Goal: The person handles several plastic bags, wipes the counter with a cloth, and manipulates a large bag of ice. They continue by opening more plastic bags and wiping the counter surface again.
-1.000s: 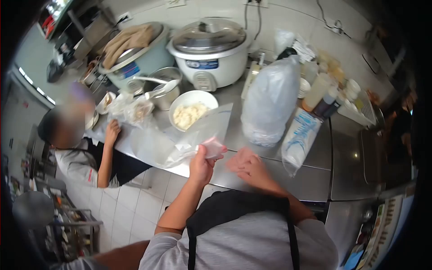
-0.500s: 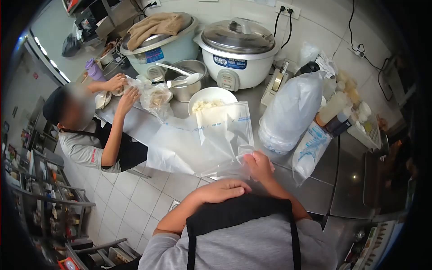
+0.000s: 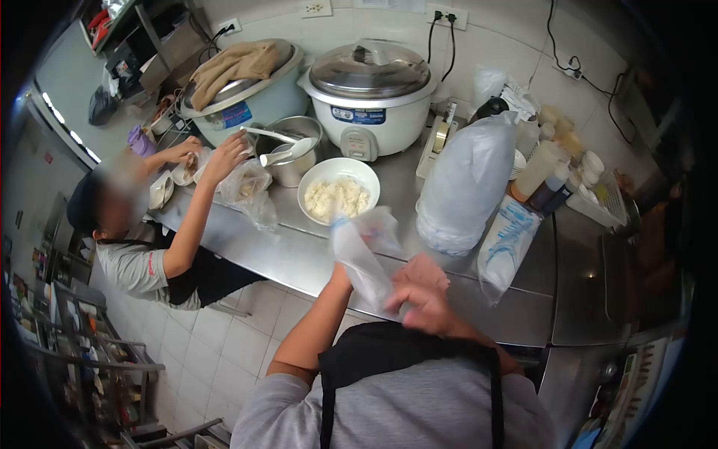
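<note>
Taking the translucent plastic bag point(image 3: 360, 262) as the clock's centre, you have it just in front of your apron, over the near edge of the steel counter point(image 3: 295, 251). Your left hand point(image 3: 342, 275) comes up from seven o'clock and is mostly lost in or behind the bag; you cannot tell which, nor how its fingers stand. Your right hand point(image 3: 423, 305) lies at four o'clock, blurred, its fingers partly curled at the bag's lower end; whether they grip the film cannot be told. The pink cloth point(image 3: 426, 271) sits at three, just beyond those fingers.

At twelve, the white bowl point(image 3: 360, 169) holds white, grainy food point(image 3: 335, 199), its near rim overlapped by the bag in view. Behind it stands the lidded rice cooker point(image 3: 374, 133). At eleven, the metal pot point(image 3: 295, 177) has a white ladle point(image 3: 293, 152) across it. The bulky plastic-wrapped bundle point(image 3: 465, 183) stands at two, a blue-printed packet point(image 3: 507, 245) at three. A co-worker's hands point(image 3: 227, 155) work at ten, near a knotted clear bag point(image 3: 247, 183).
</note>
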`<act>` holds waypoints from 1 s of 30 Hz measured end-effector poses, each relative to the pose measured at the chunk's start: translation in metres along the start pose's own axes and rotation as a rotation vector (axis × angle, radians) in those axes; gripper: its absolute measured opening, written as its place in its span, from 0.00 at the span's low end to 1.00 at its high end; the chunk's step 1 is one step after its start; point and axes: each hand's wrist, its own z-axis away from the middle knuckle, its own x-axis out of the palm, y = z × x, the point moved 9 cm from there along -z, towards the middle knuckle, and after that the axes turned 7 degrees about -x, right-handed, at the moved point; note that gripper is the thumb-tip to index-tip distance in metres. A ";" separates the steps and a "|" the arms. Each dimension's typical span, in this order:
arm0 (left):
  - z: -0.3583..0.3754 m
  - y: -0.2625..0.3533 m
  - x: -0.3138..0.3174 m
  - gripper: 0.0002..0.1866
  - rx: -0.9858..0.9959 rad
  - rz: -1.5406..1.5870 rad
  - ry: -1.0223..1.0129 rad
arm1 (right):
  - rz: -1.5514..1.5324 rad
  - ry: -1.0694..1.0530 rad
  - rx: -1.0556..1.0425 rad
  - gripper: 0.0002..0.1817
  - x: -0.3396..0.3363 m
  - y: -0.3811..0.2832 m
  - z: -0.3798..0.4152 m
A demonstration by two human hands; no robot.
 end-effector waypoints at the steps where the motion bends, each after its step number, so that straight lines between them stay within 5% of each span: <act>1: 0.000 0.015 0.005 0.22 -0.062 0.304 -0.058 | -0.025 0.168 -0.006 0.22 -0.022 0.012 0.008; 2: 0.005 0.036 0.012 0.21 -0.128 0.634 -0.099 | -0.492 0.401 0.270 0.30 -0.031 0.046 0.023; 4: 0.008 0.025 0.023 0.21 -0.260 1.173 -0.300 | -0.234 0.608 0.206 0.30 -0.055 0.081 0.039; 5: 0.009 0.030 0.021 0.21 -0.243 1.201 -0.262 | -0.102 0.707 0.170 0.30 -0.067 0.086 0.045; 9: 0.014 0.053 0.015 0.23 -0.217 1.251 -0.115 | -0.468 0.441 0.392 0.28 -0.031 0.100 0.040; 14: 0.025 0.054 0.001 0.26 -0.165 1.168 -0.092 | -0.830 0.574 0.521 0.19 -0.025 0.124 0.036; 23: 0.051 0.056 -0.003 0.29 -0.184 1.163 -0.099 | -0.603 0.511 0.640 0.07 -0.017 0.125 0.012; 30: 0.079 0.136 0.023 0.33 -0.025 1.135 -0.633 | -0.654 0.662 0.615 0.08 -0.023 0.108 0.021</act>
